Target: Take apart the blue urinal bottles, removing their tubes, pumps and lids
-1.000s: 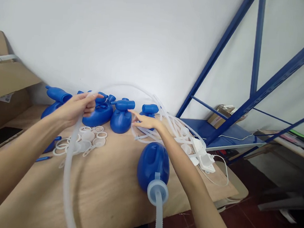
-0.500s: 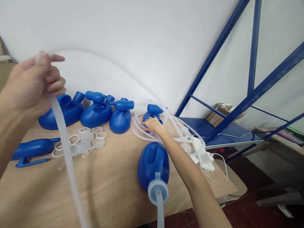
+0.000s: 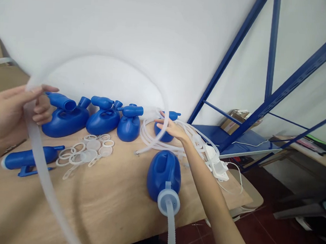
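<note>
My left hand (image 3: 19, 110) is closed round a translucent plastic hose (image 3: 39, 165) at the left. From that grip the hose (image 3: 111, 58) arches across to the right and curves down, its free end low beside the coiled hoses (image 3: 147, 137). My right hand (image 3: 170, 128) is open, fingers stretched, just behind the descending hose; whether it touches is unclear. Behind it a blue plastic urinal bottle (image 3: 164, 136) is partly hidden. Nearer me, another blue urinal bottle (image 3: 158, 178) lies with its pale cap (image 3: 160, 202) towards me and a ribbed hose (image 3: 171, 235) running from it.
Several blue urinal bottles (image 3: 128, 128) stand along the wall. Loose translucent rings and caps (image 3: 93, 144) lie on the wooden table (image 3: 111, 200), beside a blue handled part (image 3: 36, 157). A white power strip (image 3: 218, 169) is at the right, near a blue metal rack (image 3: 237, 105).
My left hand has moved down and left with the hose. My right hand has lifted slightly and its fingers have spread; the hose's far end now curves down in front of it.
</note>
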A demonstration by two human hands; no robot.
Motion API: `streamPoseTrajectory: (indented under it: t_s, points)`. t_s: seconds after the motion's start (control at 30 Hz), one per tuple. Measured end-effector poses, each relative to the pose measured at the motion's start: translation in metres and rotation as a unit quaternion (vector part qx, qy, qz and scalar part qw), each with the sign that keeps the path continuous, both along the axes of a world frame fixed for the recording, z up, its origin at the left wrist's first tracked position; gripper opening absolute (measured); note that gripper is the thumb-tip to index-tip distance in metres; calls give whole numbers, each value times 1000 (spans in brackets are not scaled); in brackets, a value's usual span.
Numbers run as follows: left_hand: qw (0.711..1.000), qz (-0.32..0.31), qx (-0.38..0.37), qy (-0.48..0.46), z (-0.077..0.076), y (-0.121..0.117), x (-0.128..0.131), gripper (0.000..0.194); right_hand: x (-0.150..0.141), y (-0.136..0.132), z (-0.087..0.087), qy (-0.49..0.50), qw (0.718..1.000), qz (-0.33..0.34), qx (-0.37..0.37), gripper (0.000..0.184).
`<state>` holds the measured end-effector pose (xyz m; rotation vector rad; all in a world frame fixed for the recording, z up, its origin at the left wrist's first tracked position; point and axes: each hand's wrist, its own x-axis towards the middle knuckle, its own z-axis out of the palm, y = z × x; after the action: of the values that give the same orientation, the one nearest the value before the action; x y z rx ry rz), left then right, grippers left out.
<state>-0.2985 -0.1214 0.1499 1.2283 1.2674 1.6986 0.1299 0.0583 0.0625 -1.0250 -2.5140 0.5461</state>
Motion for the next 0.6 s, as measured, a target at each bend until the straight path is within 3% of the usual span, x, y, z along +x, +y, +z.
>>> streamPoseTrajectory:
  t_s: [0.07,0.13,0.2,0.27,0.37,0.47,0.6]
  points:
    - [998,14,-64,-22,-11,-7,6,20,7,-19,10,137,977,34,-158,69]
    - [993,22,-108,-41,-22,-8,11,20,15,-38,14,239,919,42,-311,76]
    - [991,19,-120,-53,-33,-4,14,21,23,-54,9,287,880,35,-376,86]
    - [993,11,-119,-19,-44,7,15,25,30,-66,-5,317,865,46,-387,90]
    - [988,-3,-128,82,-60,27,18,34,35,-78,-33,347,866,62,-356,102]
    - [969,-45,-167,177,-75,41,25,45,34,-85,-54,384,872,45,-300,85]
    - [926,-81,-201,308,-92,39,29,60,30,-95,-64,367,903,-15,-222,63]
